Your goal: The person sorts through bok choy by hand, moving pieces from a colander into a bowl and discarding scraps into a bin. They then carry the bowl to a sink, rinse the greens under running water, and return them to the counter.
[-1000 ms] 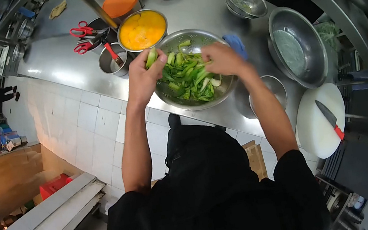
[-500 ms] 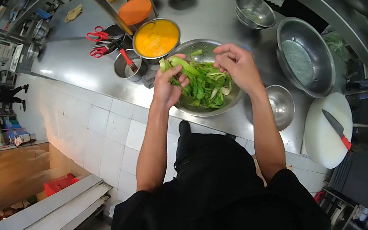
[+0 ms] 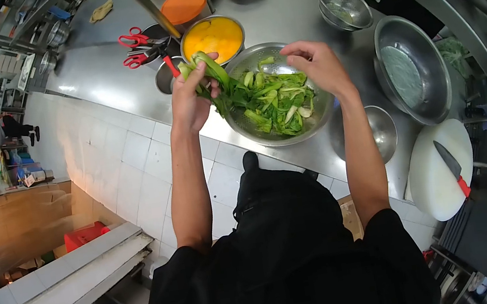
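Note:
My left hand [image 3: 193,98] is closed round a bunch of leafy greens [image 3: 209,69], lifted at the left rim of a perforated metal colander [image 3: 260,139]. More cut greens [image 3: 280,105] lie loose inside the colander. Over its right rim hovers my right hand [image 3: 320,68], fingers apart and curved, with nothing seen between them. A bowl of yellow liquid [image 3: 212,38] stands just behind the colander, beside my left hand.
Red-handled scissors [image 3: 134,38] stand at the left, near an orange-lidded tub [image 3: 183,7]. At the right are a large metal basin [image 3: 434,76], a small bowl [image 3: 383,132] and a white board [image 3: 434,186] bearing a knife [image 3: 448,160]. A person [image 3: 16,128] is far left.
My left hand has moved left with its bunch, away from the colander's middle. My right hand has shifted right and its fingers have spread. The view has shifted slightly.

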`<state>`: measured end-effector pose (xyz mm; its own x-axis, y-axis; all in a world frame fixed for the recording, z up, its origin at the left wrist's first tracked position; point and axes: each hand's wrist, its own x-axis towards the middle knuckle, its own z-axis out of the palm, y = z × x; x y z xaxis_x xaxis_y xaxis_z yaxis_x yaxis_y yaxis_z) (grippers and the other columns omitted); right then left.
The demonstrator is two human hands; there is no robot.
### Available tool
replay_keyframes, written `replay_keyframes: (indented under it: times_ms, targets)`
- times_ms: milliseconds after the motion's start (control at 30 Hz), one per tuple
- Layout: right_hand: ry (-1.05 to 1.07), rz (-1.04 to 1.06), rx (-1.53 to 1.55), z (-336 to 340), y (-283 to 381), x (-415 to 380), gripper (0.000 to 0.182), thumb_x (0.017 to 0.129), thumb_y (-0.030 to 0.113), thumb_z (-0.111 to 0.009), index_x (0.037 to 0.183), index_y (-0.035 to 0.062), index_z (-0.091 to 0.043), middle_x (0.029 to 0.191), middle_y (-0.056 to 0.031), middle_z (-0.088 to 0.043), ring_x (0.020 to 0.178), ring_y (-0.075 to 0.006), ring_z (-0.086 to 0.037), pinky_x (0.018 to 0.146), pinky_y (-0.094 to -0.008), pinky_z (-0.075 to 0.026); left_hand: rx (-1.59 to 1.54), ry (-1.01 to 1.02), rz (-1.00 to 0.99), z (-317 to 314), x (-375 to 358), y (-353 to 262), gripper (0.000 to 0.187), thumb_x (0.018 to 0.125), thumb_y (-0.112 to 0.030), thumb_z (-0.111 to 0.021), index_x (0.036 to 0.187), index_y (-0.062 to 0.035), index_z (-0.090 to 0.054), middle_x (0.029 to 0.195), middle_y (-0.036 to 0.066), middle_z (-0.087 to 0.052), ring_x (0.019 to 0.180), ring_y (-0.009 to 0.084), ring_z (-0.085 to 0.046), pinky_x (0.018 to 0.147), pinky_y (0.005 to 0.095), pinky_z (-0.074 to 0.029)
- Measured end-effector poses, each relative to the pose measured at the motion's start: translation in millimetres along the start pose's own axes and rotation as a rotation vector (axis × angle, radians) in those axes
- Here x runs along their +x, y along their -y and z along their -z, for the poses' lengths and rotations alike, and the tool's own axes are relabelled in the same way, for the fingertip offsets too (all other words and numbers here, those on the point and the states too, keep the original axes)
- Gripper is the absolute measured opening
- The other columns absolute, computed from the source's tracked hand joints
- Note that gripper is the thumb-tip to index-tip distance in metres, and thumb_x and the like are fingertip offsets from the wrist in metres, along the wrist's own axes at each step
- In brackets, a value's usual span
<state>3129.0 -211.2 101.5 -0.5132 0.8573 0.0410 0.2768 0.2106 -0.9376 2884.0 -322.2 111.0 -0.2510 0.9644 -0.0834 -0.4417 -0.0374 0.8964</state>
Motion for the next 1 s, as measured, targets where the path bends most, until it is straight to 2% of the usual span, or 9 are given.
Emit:
replay_keyframes:
  times_ms: [233, 333, 400, 467, 500, 633, 733, 833, 1000]
  targets:
    - [0.158, 0.066, 0.006, -26.8, 23.4, 5.4, 0.02, 0.085, 0.013, -0.064, 0.1, 0.0006, -0.069, 0.08, -0.0046, -0.067, 0.072, -0.01, -0.058, 0.069, -0.0267, -0.047, -0.29, 0.08, 0.122, 12.8, 8.5, -0.3, 0.035, 0.096, -0.026, -0.054, 0.118, 0.0016, -0.059, 0.086, 0.005, -0.064, 0.07, 0.0096, -0.055, 0.057, 0.0256, -0.039]
    - [0.139, 0.082, -0.015, -19.9, 24.2, 6.1, 0.019, 0.083, 0.014, -0.063, 0.097, 0.003, -0.07, 0.079, -0.0072, -0.068, 0.069, -0.0136, -0.059, 0.067, -0.0289, -0.047, -0.145, 0.114, 0.079, 0.3, 9.0, 3.7, 0.036, 0.097, -0.027, -0.053, 0.119, 0.0018, -0.059, 0.094, 0.007, -0.066, 0.081, 0.0122, -0.059, 0.067, 0.0269, -0.045]
    - [0.13, 0.103, -0.073, -7.4, 14.8, 8.2, 0.018, 0.083, 0.013, -0.062, 0.096, 0.0036, -0.071, 0.079, -0.008, -0.069, 0.068, -0.0155, -0.06, 0.066, -0.0296, -0.047, 0.292, 0.063, -0.159, -11.8, 5.8, 7.8, 0.035, 0.099, -0.027, -0.05, 0.118, 0.0005, -0.06, 0.1, 0.01, -0.066, 0.094, 0.0166, -0.061, 0.083, 0.0302, -0.048]
    - [0.217, -0.092, -0.489, 2.6, -12.4, 13.5, 0.022, 0.082, 0.008, -0.059, 0.101, 0.0066, -0.07, 0.091, -0.0114, -0.071, 0.077, -0.0227, -0.065, 0.072, -0.0328, -0.05, 0.31, 0.088, -0.168, -9.1, 8.9, 15.5, 0.034, 0.099, -0.03, -0.05, 0.116, -0.0012, -0.058, 0.1, 0.012, -0.066, 0.101, 0.0224, -0.061, 0.093, 0.0362, -0.046]
    - [0.27, -0.109, -0.738, -7.8, -30.7, 14.6, 0.028, 0.08, 0.004, -0.056, 0.105, 0.0081, -0.069, 0.103, -0.0133, -0.067, 0.097, -0.0293, -0.063, 0.084, -0.0388, -0.05, 0.071, 0.094, -0.111, -9.7, 11.0, 21.4, 0.033, 0.099, -0.032, -0.05, 0.113, -0.0024, -0.056, 0.099, 0.012, -0.066, 0.101, 0.0243, -0.061, 0.093, 0.0377, -0.046]
    - [0.285, 0.14, -1.003, -55.6, -60.3, 7.0, 0.026, 0.076, 0.006, -0.06, 0.101, 0.0057, -0.065, 0.103, -0.0143, -0.062, 0.113, -0.0325, -0.054, 0.092, -0.044, -0.047, -0.43, 0.142, 0.003, -11.2, 24.3, 37.1, 0.032, 0.099, -0.037, -0.05, 0.106, -0.0054, -0.05, 0.082, 0.008, -0.059, 0.083, 0.0241, -0.059, 0.086, 0.0393, -0.047]
    - [0.359, 0.186, -0.774, -15.1, -49.6, 13.3, 0.023, 0.074, 0.007, -0.062, 0.097, 0.0039, -0.065, 0.095, -0.0144, -0.062, 0.102, -0.0304, -0.058, 0.085, -0.0407, -0.048, -0.429, 0.088, -0.026, -11.9, 20.1, 30.5, 0.026, 0.097, -0.032, -0.055, 0.1, -0.0058, -0.052, 0.074, 0.003, -0.053, 0.07, 0.0182, -0.052, 0.079, 0.0354, -0.046]
    - [0.363, 0.081, -0.483, 9.8, -24.7, 14.1, 0.019, 0.073, 0.007, -0.062, 0.091, 0.0019, -0.064, 0.078, -0.0132, -0.063, 0.077, -0.0255, -0.062, 0.07, -0.0359, -0.048, 0.272, 0.128, -0.135, -0.2, 21.3, 31.1, 0.015, 0.092, -0.02, -0.061, 0.089, -0.0044, -0.06, 0.08, 0.003, -0.058, 0.076, 0.0127, -0.055, 0.072, 0.0282, -0.046]
    - [0.412, 0.028, -0.178, 14.2, 32.8, 31.8, 0.018, 0.078, 0.011, -0.065, 0.092, -0.0003, -0.062, 0.071, -0.0078, -0.063, 0.066, -0.014, -0.06, 0.062, -0.0324, -0.048, 0.545, 0.278, -0.149, -42.6, 27.8, 37.3, 0.023, 0.093, -0.018, -0.061, 0.103, 0.003, -0.062, 0.093, 0.007, -0.065, 0.087, 0.0146, -0.06, 0.08, 0.0271, -0.047]
